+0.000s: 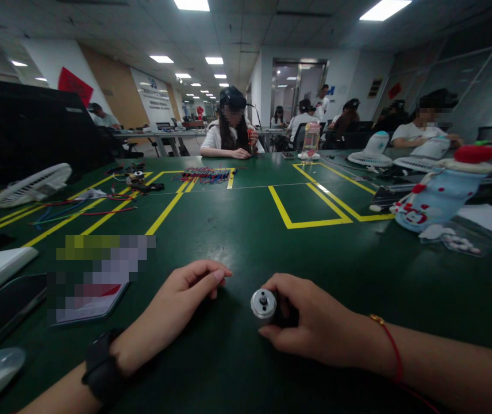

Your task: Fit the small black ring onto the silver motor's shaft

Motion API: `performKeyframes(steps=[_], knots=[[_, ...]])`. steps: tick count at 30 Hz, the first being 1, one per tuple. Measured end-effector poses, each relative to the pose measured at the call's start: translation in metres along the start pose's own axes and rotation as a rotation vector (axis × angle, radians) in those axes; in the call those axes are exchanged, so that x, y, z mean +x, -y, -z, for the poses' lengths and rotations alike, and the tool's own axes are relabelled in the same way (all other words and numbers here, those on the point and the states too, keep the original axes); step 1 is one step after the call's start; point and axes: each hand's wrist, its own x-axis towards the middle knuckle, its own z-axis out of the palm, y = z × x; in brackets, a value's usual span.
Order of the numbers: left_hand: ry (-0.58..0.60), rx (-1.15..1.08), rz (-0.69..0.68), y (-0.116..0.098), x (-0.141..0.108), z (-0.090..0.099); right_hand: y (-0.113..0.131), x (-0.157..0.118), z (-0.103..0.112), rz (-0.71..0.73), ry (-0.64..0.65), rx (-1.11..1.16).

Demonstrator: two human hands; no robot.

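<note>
Nearest, your left wrist wears a black band (103,368), and a red cord (395,353) circles your right. Just ahead, your right hand (310,319) grips a silver metal cylinder (264,306) between thumb and fingers, shaft end turned up towards you; whether its base touches the tabletop (224,230) you cannot tell. Your left hand (196,287) lies beside it, apart, fingers loosely curled, its palm hidden. Farther off, yellow tape (320,224) marks the surface, a blue bottle (439,192) stands right, tangled wires (205,175) lie beyond, and a person (218,139) sits opposite.
</note>
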Motion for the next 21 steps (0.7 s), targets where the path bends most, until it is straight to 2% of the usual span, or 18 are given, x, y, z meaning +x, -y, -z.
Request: performKeyframes(steps=[7,10,15,17,21], knots=[[0.008,0.010,-0.016,-0.003,-0.001,-0.001,0.000,0.000,-0.001,-0.003,0.004,-0.011],[0.058,0.017,-0.035,-0.005,-0.003,-0.004,-0.001,0.000,-0.001,0.001,0.002,-0.009],[0.169,0.100,-0.187,-0.015,-0.010,-0.012,-0.004,0.001,-0.003,0.023,-0.015,-0.024],[0.182,0.126,-0.241,-0.020,-0.013,-0.015,-0.005,0.001,-0.004,0.017,-0.020,-0.039],[0.161,0.106,-0.267,-0.028,-0.017,-0.019,-0.005,0.002,-0.004,0.034,-0.012,-0.046]])
